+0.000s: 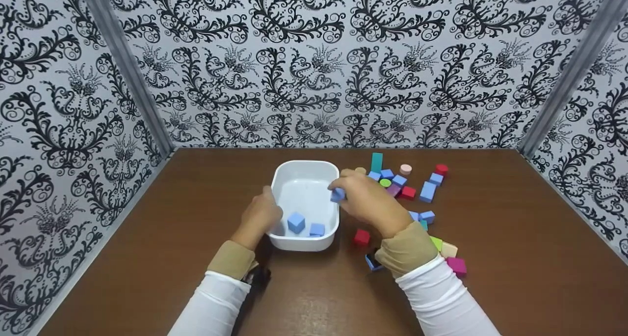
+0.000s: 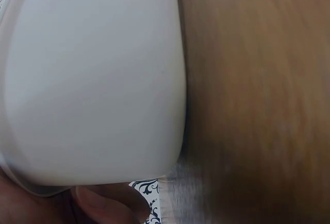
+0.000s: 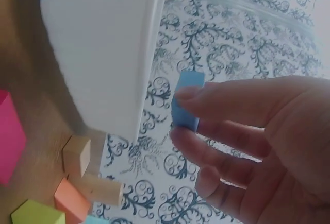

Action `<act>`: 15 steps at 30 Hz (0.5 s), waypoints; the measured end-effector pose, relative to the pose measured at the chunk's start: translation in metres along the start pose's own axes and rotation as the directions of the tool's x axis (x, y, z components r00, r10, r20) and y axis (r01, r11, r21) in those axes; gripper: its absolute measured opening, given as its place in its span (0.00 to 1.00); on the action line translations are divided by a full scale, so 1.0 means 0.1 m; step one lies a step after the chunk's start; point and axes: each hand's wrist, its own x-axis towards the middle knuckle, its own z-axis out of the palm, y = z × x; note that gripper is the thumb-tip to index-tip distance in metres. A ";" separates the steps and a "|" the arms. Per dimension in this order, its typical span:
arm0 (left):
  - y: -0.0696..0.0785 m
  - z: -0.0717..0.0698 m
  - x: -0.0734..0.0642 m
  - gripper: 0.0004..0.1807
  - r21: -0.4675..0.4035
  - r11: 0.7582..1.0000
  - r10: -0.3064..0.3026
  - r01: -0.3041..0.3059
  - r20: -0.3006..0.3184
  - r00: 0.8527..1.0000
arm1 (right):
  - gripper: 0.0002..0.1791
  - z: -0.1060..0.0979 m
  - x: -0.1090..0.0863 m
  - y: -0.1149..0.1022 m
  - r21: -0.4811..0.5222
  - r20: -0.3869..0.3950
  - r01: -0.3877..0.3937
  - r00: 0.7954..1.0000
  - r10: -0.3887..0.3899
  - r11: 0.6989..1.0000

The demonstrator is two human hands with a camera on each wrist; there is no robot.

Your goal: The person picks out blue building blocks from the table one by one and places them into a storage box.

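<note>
White sleeves [image 1: 444, 292] reach over the desk [image 1: 314, 297], left hand [image 1: 259, 213] holding a tub [image 1: 304, 244], right hand [image 1: 368, 196] with its grip pinching a blue block [image 1: 337, 195].

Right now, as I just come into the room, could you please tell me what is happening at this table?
A person is working with both hands. The left hand holds the white tub at its left side, while the right hand pinches a small blue block near the tub's right rim. Other blue blocks already lie in the tub's near end. More blocks of several colours are scattered on the brown table, to the right of the tub.
</note>
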 end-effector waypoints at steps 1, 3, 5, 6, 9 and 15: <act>0.00 0.00 0.00 0.33 0.000 1.000 -0.001 0.001 0.000 1.000 | 0.13 0.00 0.00 -0.03 0.010 -0.004 0.013 1.000 -0.013 1.000; 0.00 0.00 0.00 0.33 0.000 1.000 -0.002 0.002 0.000 1.000 | 0.13 -0.01 0.01 -0.08 0.019 -0.004 0.034 0.999 -0.034 0.999; 0.00 0.00 0.00 0.32 0.000 1.000 -0.003 0.003 0.000 1.000 | 0.15 -0.01 0.01 -0.13 0.026 0.013 0.029 0.999 -0.029 0.999; 0.01 0.00 0.00 0.32 -0.001 1.000 -0.003 0.003 -0.001 1.000 | 0.15 0.00 0.01 -0.16 0.025 0.021 0.035 0.999 -0.036 0.999; 0.01 0.00 0.00 0.32 0.001 1.000 -0.005 0.005 -0.003 1.000 | 0.17 0.04 0.02 -0.21 0.034 0.051 0.047 0.998 -0.049 0.998; 0.01 0.00 0.00 0.33 0.008 1.000 -0.009 0.009 -0.005 1.000 | 0.17 0.16 0.04 -0.27 0.086 0.097 0.059 0.993 -0.067 0.995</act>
